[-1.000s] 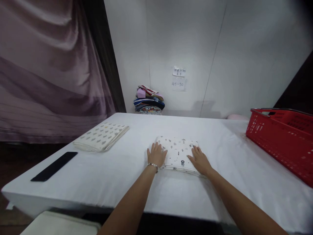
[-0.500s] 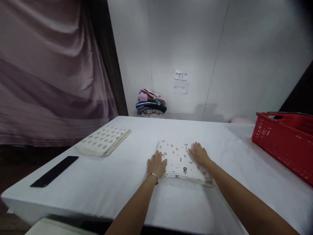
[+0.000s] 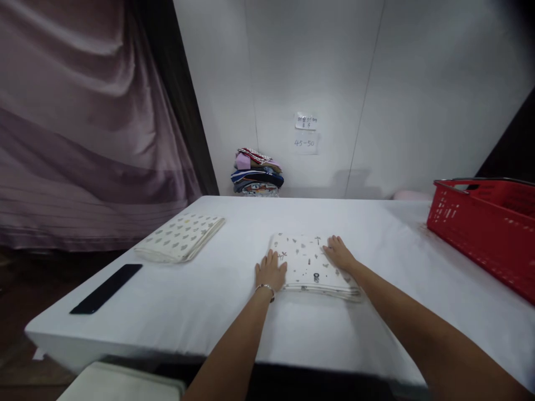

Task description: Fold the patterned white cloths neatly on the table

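Observation:
A folded white cloth [image 3: 307,264] with small grey and brown prints lies flat on the white-covered table [image 3: 209,312]. My left hand [image 3: 271,271], with a bracelet at its wrist, rests on the cloth's left edge, fingers spread. On the far right part of the cloth lies my right hand [image 3: 339,253], its fingers stretched out and partly apart. Neither hand grips the fabric. The folded layers show along the near edge. My right forearm passes beside the cloth's near right corner.
To the left sits another folded cloth [image 3: 181,238] with grey heart-like prints, and nearer a flat black object [image 3: 106,288]. A red basket [image 3: 480,234] stands at the right. Behind the table is a pile of folded fabrics [image 3: 257,172]; paper signs [image 3: 306,142] hang on the wall.
The view has shifted slightly, so the table and its things appear a little higher in the picture. Both hands stay on the cloth, hardly moved relative to it.

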